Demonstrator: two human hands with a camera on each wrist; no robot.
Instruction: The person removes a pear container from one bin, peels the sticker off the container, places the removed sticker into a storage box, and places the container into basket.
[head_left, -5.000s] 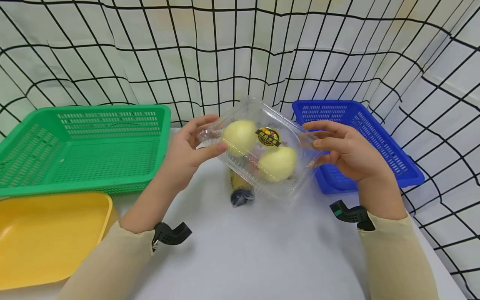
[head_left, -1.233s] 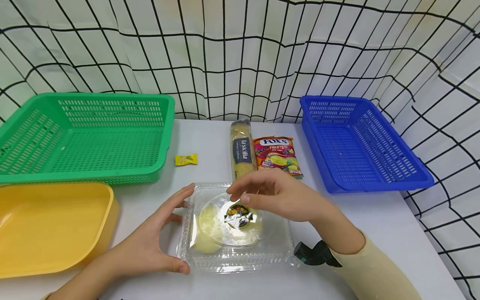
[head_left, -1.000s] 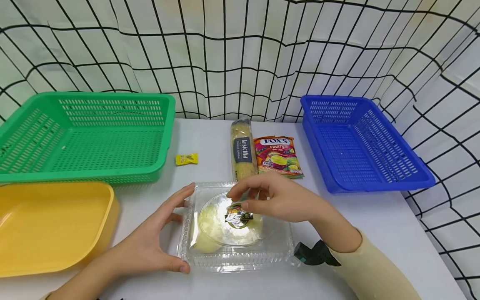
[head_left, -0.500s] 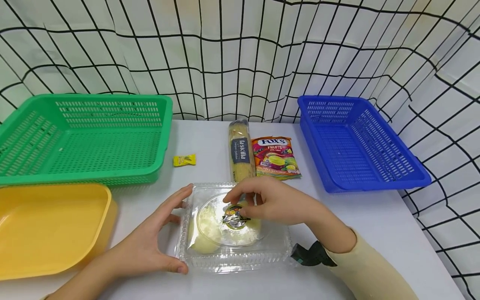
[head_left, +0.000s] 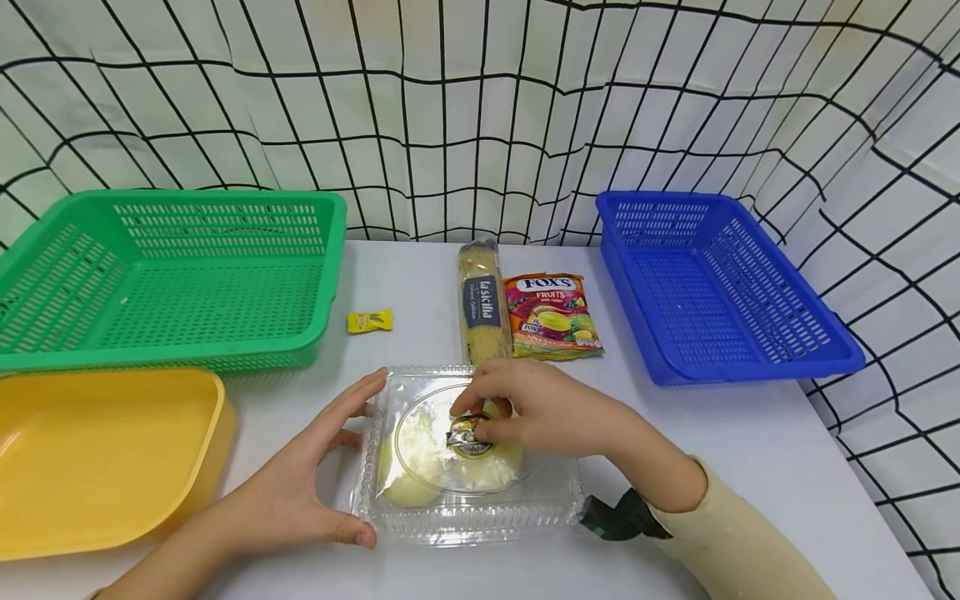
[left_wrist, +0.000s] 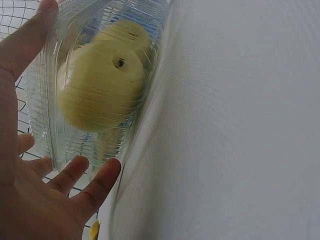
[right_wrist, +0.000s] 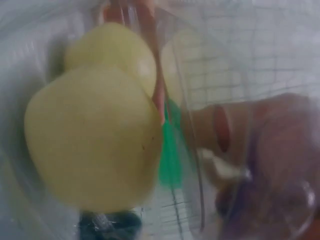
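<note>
**Clear plastic box (head_left: 480, 521) set centre stage on the white table (head_left: 420, 575)**

And there it is: the see-through box, rectangular and glossy, laid flat at the front of the table. Fine vertical ridges are pressed into its walls, and a large oval is moulded into its lid. Two plump, smooth fruits (left_wrist: 100, 90), pale yellow and dimpled, are enclosed beneath the plastic.

The left end is bracketed by the left hand (head_left: 296, 492), its thumb and fingers spread wide at the two corners; nothing is clasped there. Over on the lid, the round, shiny sticker (head_left: 471, 448) is met by the right hand (head_left: 543, 408), fingers bent, thumb and forefinger brought close together at its surface. Whether an edge is pinched cannot be told. A curved black device (head_left: 622, 515) is worn at that wrist.

Just behind, a slim, film-wrapped pasta pack (head_left: 483, 300) is laid lengthwise, a crinkled red candy bag (head_left: 552, 312) placed right alongside. A tiny yellow packet (head_left: 370, 321) is set apart. The flanks are taken by perforated baskets, green (head_left: 202, 292) and blue (head_left: 727, 292), with a smooth yellow tub (head_left: 97, 458) placed in front of the green one.
</note>
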